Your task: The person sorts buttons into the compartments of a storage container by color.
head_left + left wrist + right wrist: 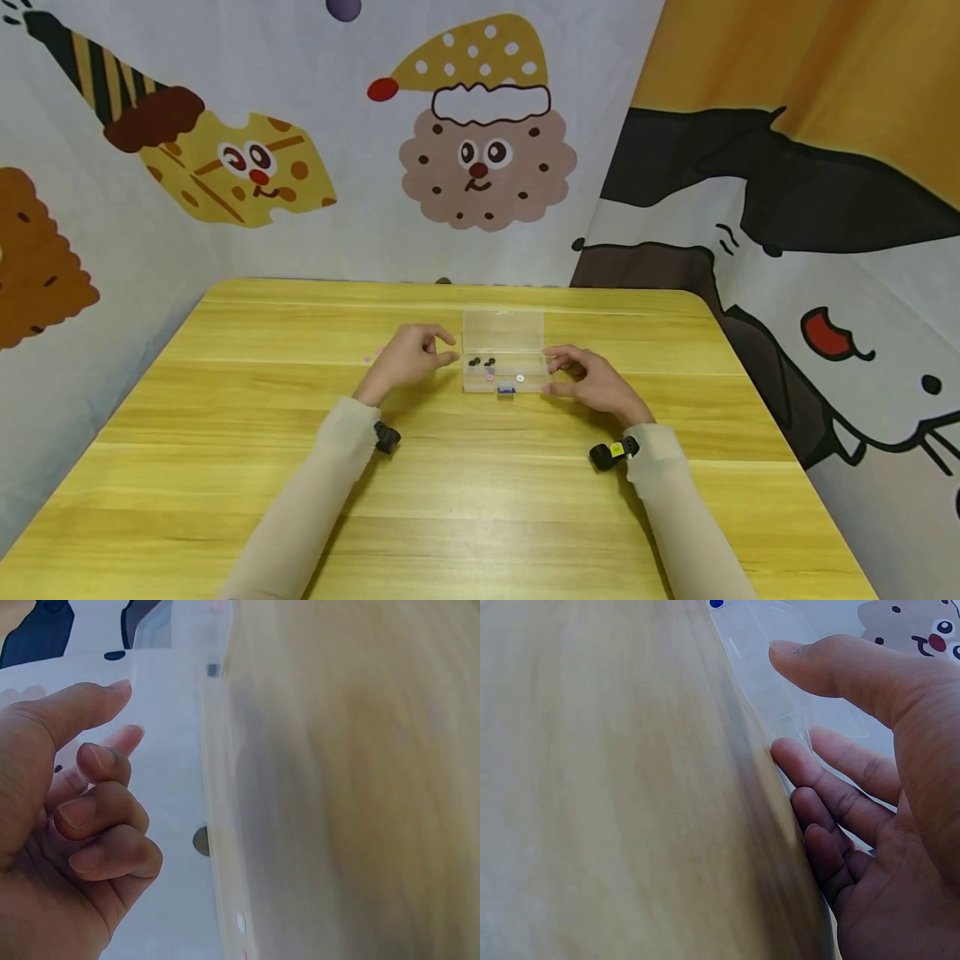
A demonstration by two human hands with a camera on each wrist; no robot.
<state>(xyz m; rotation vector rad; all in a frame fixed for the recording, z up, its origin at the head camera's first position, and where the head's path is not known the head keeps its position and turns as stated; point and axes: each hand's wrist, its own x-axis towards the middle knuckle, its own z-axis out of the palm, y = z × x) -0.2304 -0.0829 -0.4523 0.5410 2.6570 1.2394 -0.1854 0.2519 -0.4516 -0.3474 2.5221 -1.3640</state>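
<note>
A clear plastic box (534, 367) lies on the table with its lid (502, 332) raised at the back and a blue latch (506, 391) at its front. Inside it are several dark pieces (474, 362), a pink piece (491, 377) and a white piece (520, 378). Just left of the box, the left hand (408, 358) holds nothing; in the left wrist view its fingers (112, 814) are loosely bent, thumb apart. The right hand (592, 383) is at the box's right side, thumb and fingers apart; whether its fingertips (791, 757) touch the box, I cannot tell.
Small pink pieces (367, 359) lie on the wooden table (480, 517) behind and left of the left hand. A cloth with cartoon prints (487, 175) hangs behind the table's far edge. Each wrist wears a small black camera.
</note>
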